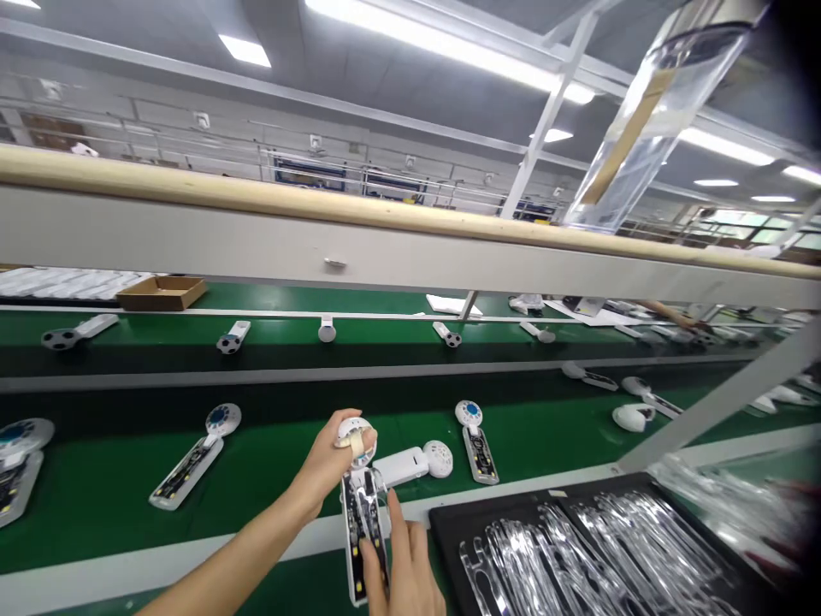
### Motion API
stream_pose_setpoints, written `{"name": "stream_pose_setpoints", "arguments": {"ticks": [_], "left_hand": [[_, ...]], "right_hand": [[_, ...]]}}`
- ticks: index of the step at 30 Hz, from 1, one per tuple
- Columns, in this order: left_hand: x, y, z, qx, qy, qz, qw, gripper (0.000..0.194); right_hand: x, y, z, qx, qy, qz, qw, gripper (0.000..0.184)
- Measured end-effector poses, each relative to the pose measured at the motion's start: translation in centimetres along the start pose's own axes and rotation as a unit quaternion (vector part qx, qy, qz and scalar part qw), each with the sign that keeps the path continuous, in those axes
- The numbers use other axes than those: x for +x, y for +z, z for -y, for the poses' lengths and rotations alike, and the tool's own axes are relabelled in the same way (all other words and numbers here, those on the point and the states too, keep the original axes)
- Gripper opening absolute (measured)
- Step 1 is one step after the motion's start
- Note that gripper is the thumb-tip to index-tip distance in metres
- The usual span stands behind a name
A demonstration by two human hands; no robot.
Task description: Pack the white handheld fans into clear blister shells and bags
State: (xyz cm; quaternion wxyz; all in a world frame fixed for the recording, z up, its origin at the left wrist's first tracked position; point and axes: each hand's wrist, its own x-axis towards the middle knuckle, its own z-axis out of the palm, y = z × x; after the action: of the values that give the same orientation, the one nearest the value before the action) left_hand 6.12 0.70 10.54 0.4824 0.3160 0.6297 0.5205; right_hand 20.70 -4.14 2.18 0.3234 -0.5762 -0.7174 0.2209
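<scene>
My left hand (328,469) grips the round white head of an open handheld fan unit (359,513), a taped finger over the top. The unit's long handle shows a dark circuit board. My right hand (401,565) closes on the lower end of the same handle, fingers pressing a clear plastic piece against the board. Just behind lies a closed white fan unit (414,463) on the green conveyor belt (256,479).
More open units lie on the belt: one (192,458) at left, one (475,441) at right, one (16,466) at the far left edge. A black tray (449,522) of clear plastic parts sits lower right. A far belt carries further units; a cardboard box (160,292) sits behind.
</scene>
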Motion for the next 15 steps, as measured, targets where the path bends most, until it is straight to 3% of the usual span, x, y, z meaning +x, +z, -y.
{"name": "stream_pose_setpoints", "arguments": {"ticks": [5, 8, 12, 15], "left_hand": [[-3.1, -1.4, -0.2, -0.018, 0.022, -0.036, 0.999, 0.056], [-4.1, -2.2, -0.8, -0.034, 0.024, -0.050, 0.998, 0.056], [-5.7, -2.9, -1.6, -0.068, 0.014, -0.060, 0.996, 0.068], [-6.9, -3.2, -0.5, -0.144, 0.013, -0.039, 0.989, 0.081]], "right_hand": [[-1.5, 1.1, 1.9, -0.097, -0.120, -0.061, 0.986, 0.049], [-2.5, 1.3, 2.1, -0.117, -0.137, -0.088, 0.980, 0.050], [-3.4, 1.6, 2.4, 0.013, -0.085, -0.037, 0.996, 0.050], [-3.6, 1.0, 2.5, 0.106, -0.091, -0.008, 0.990, 0.048]]}}
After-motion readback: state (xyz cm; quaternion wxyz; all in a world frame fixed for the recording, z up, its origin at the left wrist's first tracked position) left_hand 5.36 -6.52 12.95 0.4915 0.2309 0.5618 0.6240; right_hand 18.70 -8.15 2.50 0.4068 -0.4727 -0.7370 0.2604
